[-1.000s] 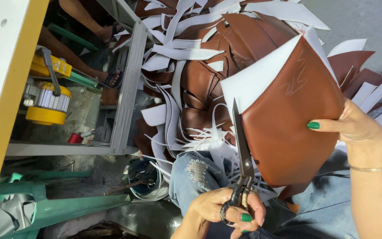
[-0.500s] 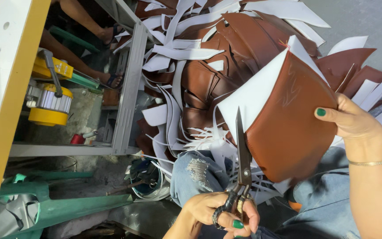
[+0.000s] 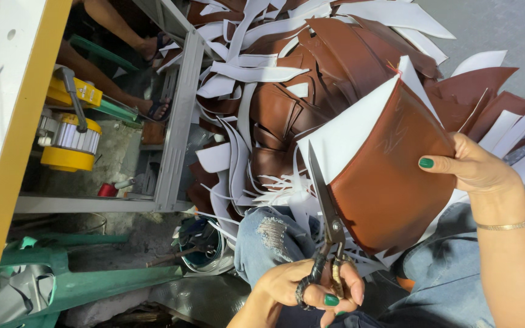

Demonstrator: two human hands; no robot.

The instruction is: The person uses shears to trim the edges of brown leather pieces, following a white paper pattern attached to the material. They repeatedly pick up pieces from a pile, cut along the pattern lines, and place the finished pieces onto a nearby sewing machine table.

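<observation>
I see both forearms bare, no sleeves in view. Left hand (image 3: pixel 311 291): dark green polish on the nails, one nail looks plain pinkish. Right hand (image 3: pixel 475 170): same green polish on the thumbnail. Thin gold bracelet (image 3: pixel 508 226) round the right wrist. Faded blue jeans (image 3: pixel 445 273), frayed rip with white threads at the knee (image 3: pixel 273 231).

We see a brown leather-like panel (image 3: pixel 390 182), smooth with a soft sheen on its face and a matt white backing. The scissors (image 3: pixel 326 212) are dark, dull metal. Our jeans (image 3: pixel 274 237) are frayed blue denim. The table frame (image 3: pixel 177 121) looks like grey painted metal.
</observation>
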